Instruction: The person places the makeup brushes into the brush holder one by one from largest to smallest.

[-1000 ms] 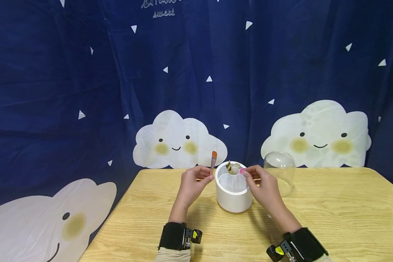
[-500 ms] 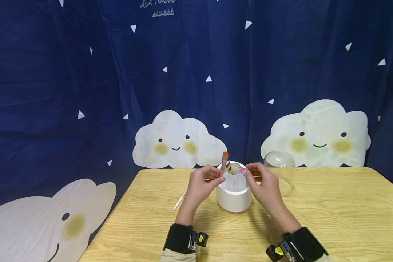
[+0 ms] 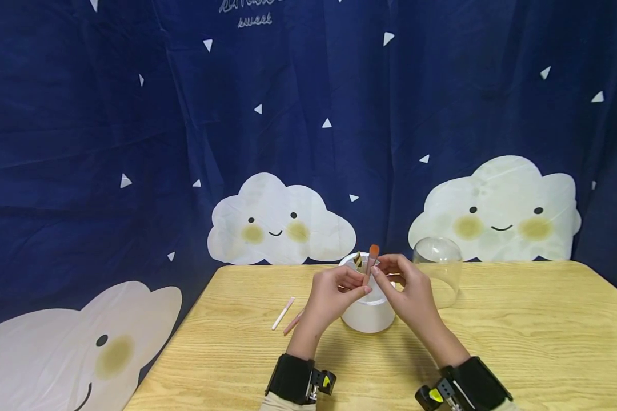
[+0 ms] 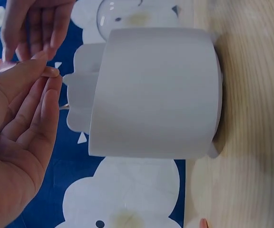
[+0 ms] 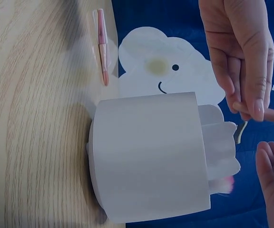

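My left hand pinches the handle of a makeup brush with orange bristles, held bristles up over the white round holder. Close by that brush is my right hand; in the right wrist view its fingertips look apart from the handle, with nothing seen in them. A gold and dark striped piece sticks up from the holder. Pink bristles show at the holder's top in the right wrist view. Both hands hide part of the holder's compartments in the head view.
A clear dome cover stands to the right behind the holder. Left of the holder, a white brush and a pinkish brush lie on the wooden table. Behind the table hangs a blue curtain with clouds.
My left hand has carried the orange-bristled brush rightward over the holder, uncovering the brushes on the table. My right hand has left the holder's rim area and shifted slightly left, towards the brush.
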### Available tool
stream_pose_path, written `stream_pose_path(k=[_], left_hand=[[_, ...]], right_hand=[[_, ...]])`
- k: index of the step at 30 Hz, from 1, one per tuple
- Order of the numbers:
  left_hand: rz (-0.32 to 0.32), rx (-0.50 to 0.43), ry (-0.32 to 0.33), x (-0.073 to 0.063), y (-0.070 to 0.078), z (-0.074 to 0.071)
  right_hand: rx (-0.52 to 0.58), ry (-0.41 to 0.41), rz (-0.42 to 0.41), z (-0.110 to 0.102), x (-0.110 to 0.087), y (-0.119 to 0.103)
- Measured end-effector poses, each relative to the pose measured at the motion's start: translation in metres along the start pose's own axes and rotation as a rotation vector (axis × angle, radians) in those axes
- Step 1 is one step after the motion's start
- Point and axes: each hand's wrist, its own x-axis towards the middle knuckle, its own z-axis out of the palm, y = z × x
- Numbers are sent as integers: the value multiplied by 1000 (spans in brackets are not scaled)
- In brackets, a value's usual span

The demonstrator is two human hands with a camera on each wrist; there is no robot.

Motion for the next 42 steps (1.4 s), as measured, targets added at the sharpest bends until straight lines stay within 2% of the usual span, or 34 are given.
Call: stream_pose_path(k=[9, 21, 24, 30, 33, 36, 42], left_hand=[[33, 5, -40, 0, 1, 9], [21, 53, -64, 0, 5, 8], [23, 76, -25, 1, 5, 4], [-30, 111, 151, 2, -1, -7], [-46, 150, 199, 1, -5, -11], [-54, 213, 177, 0, -9, -15], [-40, 358, 74, -2, -18, -16]], right_hand=[[-8, 24, -52, 3, -1, -2], [20, 13, -21, 0, 1, -2], [16, 27, -21, -1, 1, -1], [13, 53, 3, -2, 2, 0], [-9, 46, 15, -1, 2, 1], [-38, 39, 15, -1, 2, 2], [-75, 28, 15, 0, 0, 3]])
